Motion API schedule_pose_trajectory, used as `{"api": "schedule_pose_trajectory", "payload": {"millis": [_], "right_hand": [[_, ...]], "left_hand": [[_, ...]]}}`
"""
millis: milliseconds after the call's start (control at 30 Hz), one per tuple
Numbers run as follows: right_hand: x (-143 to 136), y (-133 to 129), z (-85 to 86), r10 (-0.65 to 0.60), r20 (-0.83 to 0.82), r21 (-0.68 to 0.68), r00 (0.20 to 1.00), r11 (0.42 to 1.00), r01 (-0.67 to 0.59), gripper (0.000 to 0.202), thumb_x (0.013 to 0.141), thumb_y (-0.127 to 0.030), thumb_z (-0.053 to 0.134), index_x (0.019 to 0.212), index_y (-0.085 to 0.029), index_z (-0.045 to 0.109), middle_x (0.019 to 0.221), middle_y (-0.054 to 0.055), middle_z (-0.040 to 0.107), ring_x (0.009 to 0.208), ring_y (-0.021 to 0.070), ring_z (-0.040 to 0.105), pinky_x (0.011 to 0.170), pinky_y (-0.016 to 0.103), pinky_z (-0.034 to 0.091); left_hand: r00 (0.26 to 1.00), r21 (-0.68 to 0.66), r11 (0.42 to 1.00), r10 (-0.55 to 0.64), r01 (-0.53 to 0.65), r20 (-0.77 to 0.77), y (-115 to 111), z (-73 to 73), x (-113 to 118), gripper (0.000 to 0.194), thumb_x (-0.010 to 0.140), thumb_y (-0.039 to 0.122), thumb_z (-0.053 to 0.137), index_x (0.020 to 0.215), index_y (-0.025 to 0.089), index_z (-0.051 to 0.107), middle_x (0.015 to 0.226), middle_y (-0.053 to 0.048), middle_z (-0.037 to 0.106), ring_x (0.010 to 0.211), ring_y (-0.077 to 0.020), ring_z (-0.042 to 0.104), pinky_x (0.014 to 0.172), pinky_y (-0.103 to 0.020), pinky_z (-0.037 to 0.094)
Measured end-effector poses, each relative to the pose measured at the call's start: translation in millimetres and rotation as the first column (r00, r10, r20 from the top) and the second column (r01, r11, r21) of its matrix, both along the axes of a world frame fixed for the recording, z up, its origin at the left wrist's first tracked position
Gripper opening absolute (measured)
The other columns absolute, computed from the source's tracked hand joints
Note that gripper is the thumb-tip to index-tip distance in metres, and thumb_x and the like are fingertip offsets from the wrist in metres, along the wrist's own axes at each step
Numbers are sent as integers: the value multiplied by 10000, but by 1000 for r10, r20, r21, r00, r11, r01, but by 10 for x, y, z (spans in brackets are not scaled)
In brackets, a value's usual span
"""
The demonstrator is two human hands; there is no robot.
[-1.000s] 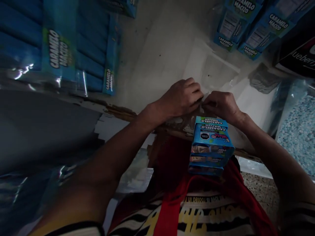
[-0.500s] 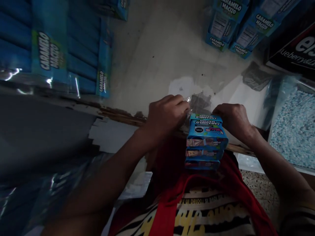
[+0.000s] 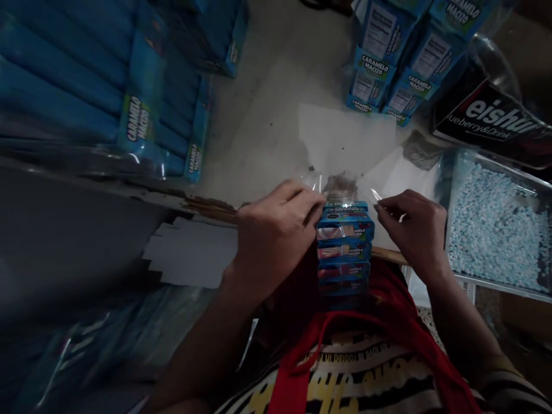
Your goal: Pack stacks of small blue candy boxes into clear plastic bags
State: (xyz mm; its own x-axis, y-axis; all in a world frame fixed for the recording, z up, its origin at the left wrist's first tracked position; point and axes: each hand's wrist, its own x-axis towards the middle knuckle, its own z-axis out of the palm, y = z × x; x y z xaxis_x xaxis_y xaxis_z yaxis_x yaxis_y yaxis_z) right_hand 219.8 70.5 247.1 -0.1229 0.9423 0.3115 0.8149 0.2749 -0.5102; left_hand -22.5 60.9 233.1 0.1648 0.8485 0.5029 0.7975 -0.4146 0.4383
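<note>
While the right hand (image 3: 418, 227), at two o'clock from the box stack (image 3: 344, 253), pinches clear film (image 3: 375, 196), the left hand (image 3: 273, 238) curls at ten, its grip unclear.

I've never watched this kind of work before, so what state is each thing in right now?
Box stack: piled, close together
Left hand: fingers curled beside the stack; what its grip holds is hidden
Right hand: thumb and forefinger pinched together
Clear film: at the right fingertips
Boxes at left: in rows, under glossy plastic
Container: holding pale blue pellets
</note>
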Motion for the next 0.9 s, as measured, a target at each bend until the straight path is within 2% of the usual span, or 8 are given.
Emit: {"api": "schedule_pose_trajectory", "payload": {"millis": [133, 267, 400, 500, 567, 633, 800, 900], "right_hand": [[-120, -148, 21, -84, -137, 59, 987, 994, 93, 69, 915, -248, 764, 875, -228, 816, 739, -12, 763, 630, 132, 692, 616, 263, 517], [-189, -297, 58, -29, -120, 76, 992, 996, 38, 110, 969, -240, 727, 917, -233, 824, 823, 0, 799, 659, 131, 715, 626, 255, 546], [-218, -380, -4, -33, 27, 251, 999, 968, 25, 172, 1003, -174, 659, 967, -224, 820, 873, 17, 815, 677, 129, 735, 639, 253, 544], [-185, -373, -128, 1, 105, 458, 994, 887, -49, 181, 997, -134, 667, 973, -233, 816, 849, 24, 811, 712, 133, 751, 667, 259, 550], [-157, -348, -183, 31, 131, 532, 991, 841, -97, 168, 987, -128, 694, 991, -244, 816, 821, 15, 802, 689, 127, 741, 661, 261, 553], [-148, -318, -171, 42, 125, 533, 991, 840, -103, 155, 987, -127, 699, 987, -235, 810, 808, 11, 796, 677, 128, 736, 650, 266, 552], [-202, -310, 47, 29, 20, 308, 999, 951, -33, 192, 1009, -150, 635, 895, -216, 776, 780, 10, 766, 682, 129, 722, 606, 263, 540], [-174, -385, 72, 41, 109, 379, 993, 922, -79, 179, 1001, -141, 648, 884, -216, 762, 790, 1, 782, 677, 123, 731, 609, 264, 546]], "left_hand": [[977, -71, 997, 1, 15, 214, 16, 62, -7, 96, 917, 165, 771, 851, 234, 758, 869, -1, 767, 817, -194, 744, 704, -316, 564], [972, -39, 989, 145, -140, 186, -147, 60, 88, 79, 927, 174, 778, 874, 232, 787, 892, -9, 788, 814, -208, 759, 698, -328, 558], [941, 141, 940, 285, -311, 182, -342, -110, 256, 139, 973, 136, 716, 995, 233, 813, 968, -31, 804, 868, -208, 772, 743, -321, 566], [934, 255, 917, 239, -308, 266, -386, -280, 315, 215, 953, 80, 710, 1060, 241, 805, 998, -31, 805, 902, -192, 775, 837, -315, 597], [932, 306, 903, 213, -302, 292, -374, -339, 320, 233, 947, 66, 716, 1074, 243, 798, 993, -32, 802, 890, -180, 769, 858, -313, 605], [933, 287, 905, 238, -313, 269, -351, -317, 314, 179, 978, 99, 706, 1053, 239, 790, 969, -36, 796, 881, -180, 762, 838, -317, 602], [952, 67, 956, 277, -287, 130, -340, -94, 316, 138, 1036, 173, 655, 993, 235, 771, 940, -38, 790, 855, -211, 751, 720, -334, 554], [951, 113, 949, 281, -295, 130, -374, -107, 308, 145, 1015, 134, 660, 1030, 226, 771, 978, -46, 806, 895, -222, 775, 766, -344, 593]]}}
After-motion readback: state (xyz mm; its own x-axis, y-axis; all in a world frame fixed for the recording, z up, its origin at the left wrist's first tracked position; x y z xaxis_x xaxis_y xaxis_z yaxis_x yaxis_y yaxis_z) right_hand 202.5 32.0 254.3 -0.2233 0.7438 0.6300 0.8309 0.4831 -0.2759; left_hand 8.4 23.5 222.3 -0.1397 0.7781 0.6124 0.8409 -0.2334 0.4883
